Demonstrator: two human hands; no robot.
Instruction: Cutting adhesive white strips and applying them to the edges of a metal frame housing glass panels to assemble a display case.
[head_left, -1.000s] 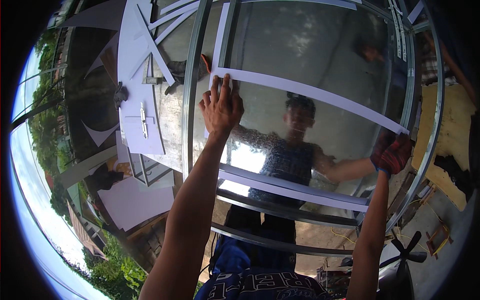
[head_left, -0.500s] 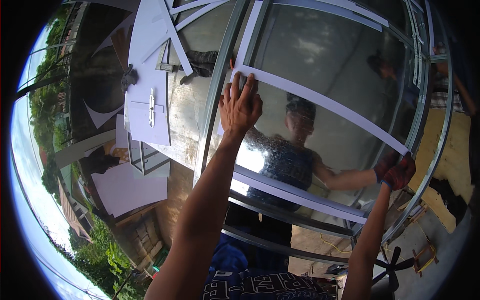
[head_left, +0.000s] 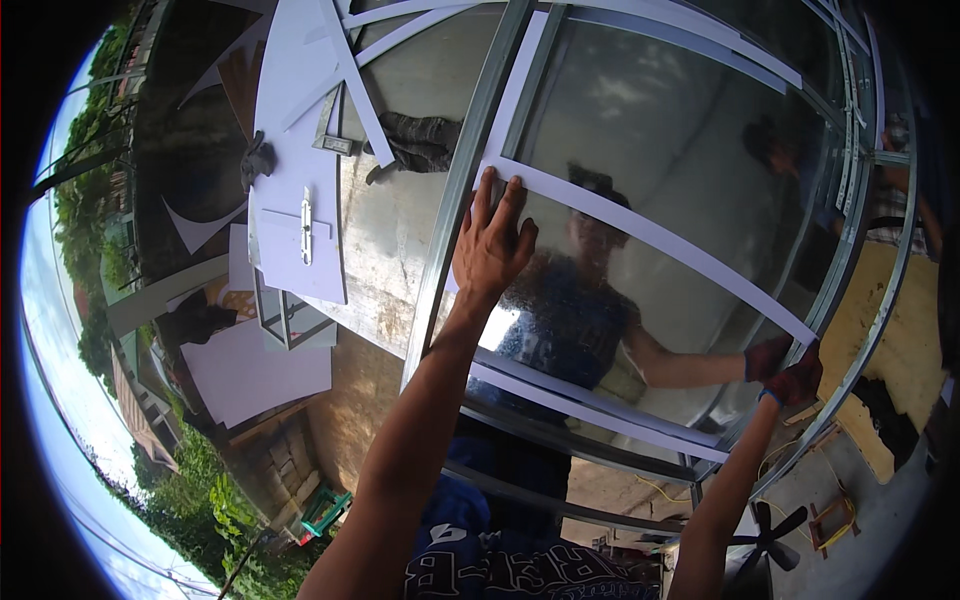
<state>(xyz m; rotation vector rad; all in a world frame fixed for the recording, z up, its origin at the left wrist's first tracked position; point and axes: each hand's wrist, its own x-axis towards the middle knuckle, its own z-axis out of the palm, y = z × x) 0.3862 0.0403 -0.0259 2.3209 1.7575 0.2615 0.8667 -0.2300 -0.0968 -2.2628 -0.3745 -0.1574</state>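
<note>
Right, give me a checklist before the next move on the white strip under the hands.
1. Left hand on the white strip, left end: ok, fingertips on it.
2. Right hand at its right end: ok.
3. Both hands gloved: not ok, only the right.
4. Strip flush on the shiny panel: cannot tell.
5. L-shaped tool off the panel: ok, left of it.

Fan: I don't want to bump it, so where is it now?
In the head view, the fan is at lower right, just right of the right forearm and below the tan board.
</note>
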